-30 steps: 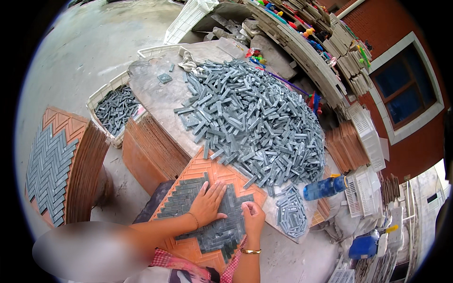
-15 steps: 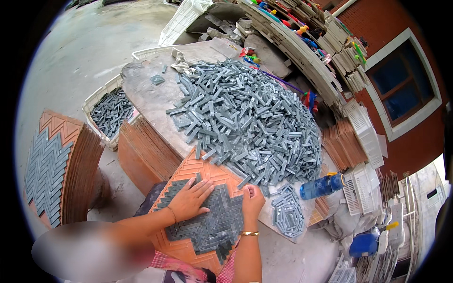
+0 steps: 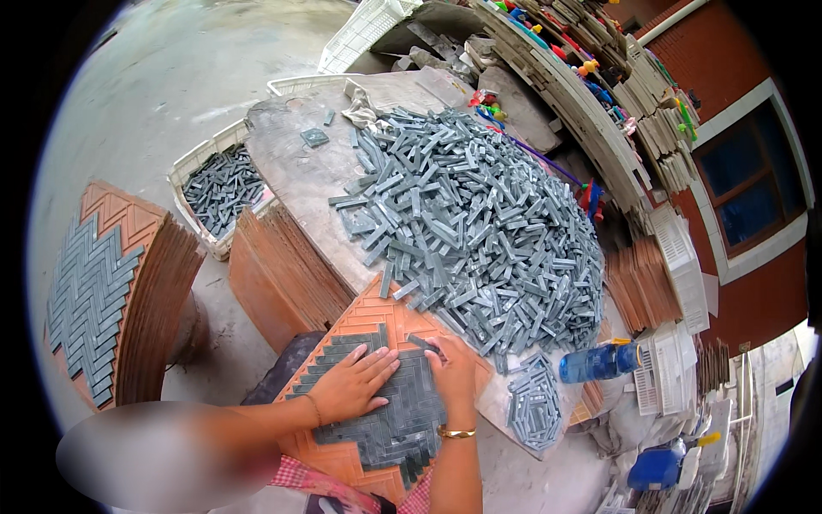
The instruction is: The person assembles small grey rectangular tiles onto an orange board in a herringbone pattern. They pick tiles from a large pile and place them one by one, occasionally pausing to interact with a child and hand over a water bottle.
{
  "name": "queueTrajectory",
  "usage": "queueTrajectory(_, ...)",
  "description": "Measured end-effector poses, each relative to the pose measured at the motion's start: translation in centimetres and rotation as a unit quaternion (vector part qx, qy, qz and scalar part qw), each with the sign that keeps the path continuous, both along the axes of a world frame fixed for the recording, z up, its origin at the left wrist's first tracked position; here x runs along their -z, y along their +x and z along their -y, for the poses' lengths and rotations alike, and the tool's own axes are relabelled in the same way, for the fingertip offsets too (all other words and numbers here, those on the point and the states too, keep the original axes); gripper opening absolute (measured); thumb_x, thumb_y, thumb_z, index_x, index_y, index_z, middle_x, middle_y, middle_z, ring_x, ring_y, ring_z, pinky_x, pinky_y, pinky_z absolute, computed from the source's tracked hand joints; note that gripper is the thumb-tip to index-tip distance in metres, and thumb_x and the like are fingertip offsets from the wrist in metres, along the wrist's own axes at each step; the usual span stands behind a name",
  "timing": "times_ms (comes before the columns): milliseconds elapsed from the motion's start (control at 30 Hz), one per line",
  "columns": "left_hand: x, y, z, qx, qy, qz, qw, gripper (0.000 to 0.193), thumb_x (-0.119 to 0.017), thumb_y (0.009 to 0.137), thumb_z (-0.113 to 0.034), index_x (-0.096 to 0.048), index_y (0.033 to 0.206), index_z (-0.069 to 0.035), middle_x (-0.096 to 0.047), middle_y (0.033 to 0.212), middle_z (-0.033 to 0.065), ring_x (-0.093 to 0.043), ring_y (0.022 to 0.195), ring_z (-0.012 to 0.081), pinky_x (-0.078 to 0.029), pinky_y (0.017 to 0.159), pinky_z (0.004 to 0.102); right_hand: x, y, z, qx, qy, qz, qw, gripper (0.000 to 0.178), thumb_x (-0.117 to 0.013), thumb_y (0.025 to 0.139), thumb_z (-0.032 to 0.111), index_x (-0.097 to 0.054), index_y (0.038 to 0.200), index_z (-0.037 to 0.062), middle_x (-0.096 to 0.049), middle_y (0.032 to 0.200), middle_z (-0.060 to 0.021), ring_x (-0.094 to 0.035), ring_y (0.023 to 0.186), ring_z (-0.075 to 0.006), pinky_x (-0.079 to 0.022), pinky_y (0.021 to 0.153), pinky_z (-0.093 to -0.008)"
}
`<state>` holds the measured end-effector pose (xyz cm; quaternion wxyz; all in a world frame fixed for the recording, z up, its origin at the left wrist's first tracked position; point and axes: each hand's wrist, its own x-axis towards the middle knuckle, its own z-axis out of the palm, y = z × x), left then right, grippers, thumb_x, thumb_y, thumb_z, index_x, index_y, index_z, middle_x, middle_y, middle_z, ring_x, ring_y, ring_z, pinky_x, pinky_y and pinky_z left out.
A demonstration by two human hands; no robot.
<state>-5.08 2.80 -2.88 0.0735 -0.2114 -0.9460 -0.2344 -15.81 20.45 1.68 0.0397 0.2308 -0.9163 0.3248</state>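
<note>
On orange tray (image 3: pixel 360 321), left hand (image 3: pixel 347 387) flat, right hand (image 3: pixel 454 367) pinching grey tile (image 3: pixel 423 343)

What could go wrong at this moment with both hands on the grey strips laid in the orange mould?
The big heap of loose grey stone strips reaches the orange ridged mould tray, so pieces might slide onto the laid herringbone strips. The left hand lies flat on them and the right hand works at the edge; a push could shift them.

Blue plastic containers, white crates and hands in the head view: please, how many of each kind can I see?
Blue bottle lying by the tile heap: 1
Blue jug at lower right: 1
White crates: 2, one holding grey tiles, one empty at top
Hands: 2, left hand, right hand
Total: 6
</note>
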Motion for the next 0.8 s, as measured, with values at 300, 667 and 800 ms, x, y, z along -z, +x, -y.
queueTrajectory(300,0.3,0.0,-0.2,-0.005,0.011,-0.006,1.000,0.061,-0.047,0.089,-0.039,-0.035,0.134,-0.001,-0.031,0.144,0.0116,-0.027,0.134,0.0234,-0.021,0.109,0.0418,-0.6,-1.3,0.3,-0.099,0.062,0.004,0.993,0.020,-0.064,0.069,-0.002,-0.063,0.089,0.0012,-0.061,0.089,-0.0127,-0.058,0.084,-0.0307,-0.046,0.075,-0.0358)
queueTrajectory(667,0.4,0.0,-0.1,-0.003,0.011,-0.014,1.000,0.060,-0.048,0.088,-0.038,-0.035,0.134,0.000,-0.031,0.143,0.0125,-0.028,0.133,0.0237,-0.022,0.109,0.0422,0.7,-3.5,1.0,-0.062,0.038,0.044,0.996,0.012,-0.069,0.072,0.006,-0.064,0.080,-0.0012,-0.062,0.071,-0.0110,-0.060,0.062,-0.0225,-0.047,0.059,-0.0321)
queueTrajectory(800,0.8,-0.1,-0.2,-0.001,0.024,-0.022,0.999,0.060,-0.048,0.088,-0.037,-0.035,0.133,0.000,-0.031,0.143,0.0132,-0.029,0.133,0.0244,-0.023,0.108,0.0429,-1.0,-3.4,5.4,0.070,-0.013,0.051,0.996,0.023,-0.071,0.075,0.017,-0.059,0.082,-0.0019,-0.059,0.062,-0.0108,-0.060,0.056,-0.0229,-0.047,0.055,-0.0330)
